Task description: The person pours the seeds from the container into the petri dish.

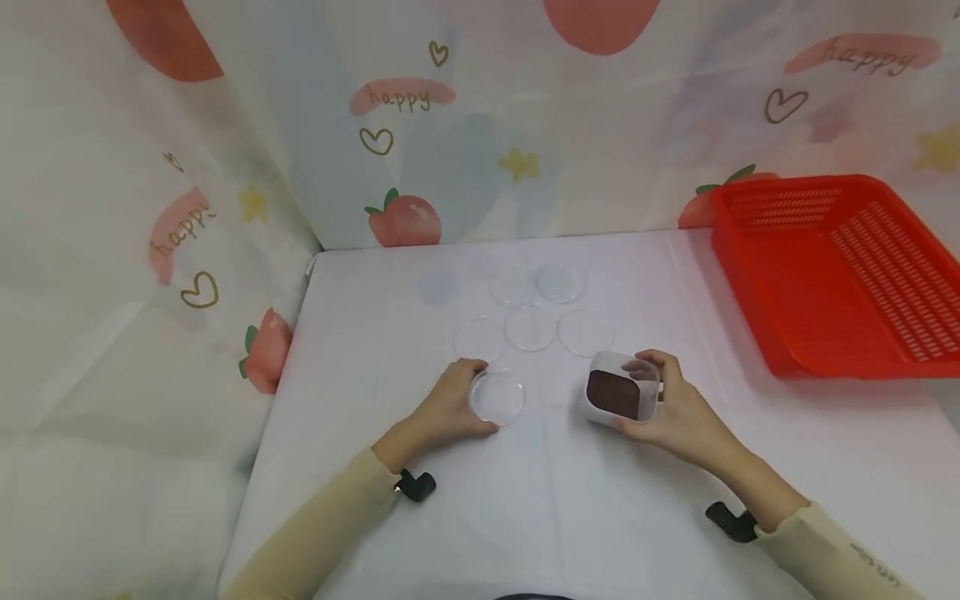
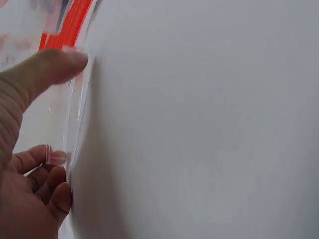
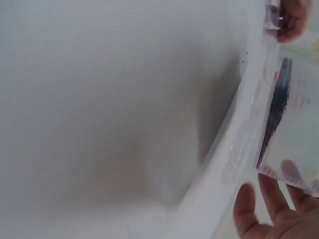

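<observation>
My left hand (image 1: 450,404) grips a clear round petri dish (image 1: 497,397) by its sides, thumb at the near edge and fingers at the far edge. Edge-on, the dish (image 2: 77,109) shows in the left wrist view, low over the white surface. To the right of it, my right hand (image 1: 686,421) holds a see-through plastic container (image 1: 651,392) between thumb and fingers. Dark brown material (image 1: 612,394) lies against one side of the container, which is tilted to the left. The right wrist view catches the container (image 3: 299,124) with the fingers (image 3: 271,199) at its lower side.
Several clear round dishes (image 1: 530,327) lie close together on the white-covered table (image 1: 375,333) beyond my hands. A red plastic basket (image 1: 795,258) stands at the back right. Printed cloth (image 1: 465,158) hangs behind the table and along its left side.
</observation>
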`<act>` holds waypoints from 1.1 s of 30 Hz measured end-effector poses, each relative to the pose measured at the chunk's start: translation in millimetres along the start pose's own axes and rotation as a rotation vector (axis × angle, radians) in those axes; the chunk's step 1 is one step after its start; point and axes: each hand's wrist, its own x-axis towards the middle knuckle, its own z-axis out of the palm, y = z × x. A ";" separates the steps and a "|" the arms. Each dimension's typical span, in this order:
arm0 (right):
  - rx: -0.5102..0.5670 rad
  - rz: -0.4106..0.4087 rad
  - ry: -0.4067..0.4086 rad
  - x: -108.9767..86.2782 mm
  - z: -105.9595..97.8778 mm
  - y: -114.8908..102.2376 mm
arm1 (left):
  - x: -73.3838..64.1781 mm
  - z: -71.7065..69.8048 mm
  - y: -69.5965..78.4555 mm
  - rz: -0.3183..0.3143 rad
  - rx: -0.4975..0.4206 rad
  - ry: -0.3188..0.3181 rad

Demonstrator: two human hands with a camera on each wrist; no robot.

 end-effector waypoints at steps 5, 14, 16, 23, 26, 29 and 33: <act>0.065 0.025 0.050 2.9 -1.2 -1.8 | 21.9 27.9 28.7 0.040 -0.030 -0.033; 0.075 0.036 0.083 11.5 5.6 -8.9 | 38.9 45.1 49.2 0.065 0.000 0.038; 0.074 0.049 0.080 14.1 5.9 -11.6 | 40.1 44.7 49.2 0.071 -0.007 0.032; 0.026 0.048 0.066 23.2 15.5 -21.6 | 36.6 46.2 37.9 0.083 -0.053 -0.011; -0.026 0.001 0.087 27.0 16.0 -26.2 | 36.4 46.1 36.2 0.087 -0.062 -0.013; -0.083 -0.063 0.117 30.3 12.2 -30.2 | 37.9 46.0 36.7 0.096 -0.066 -0.003; -0.141 -0.139 0.143 34.2 6.1 -34.8 | 41.1 46.7 36.8 0.109 -0.077 0.026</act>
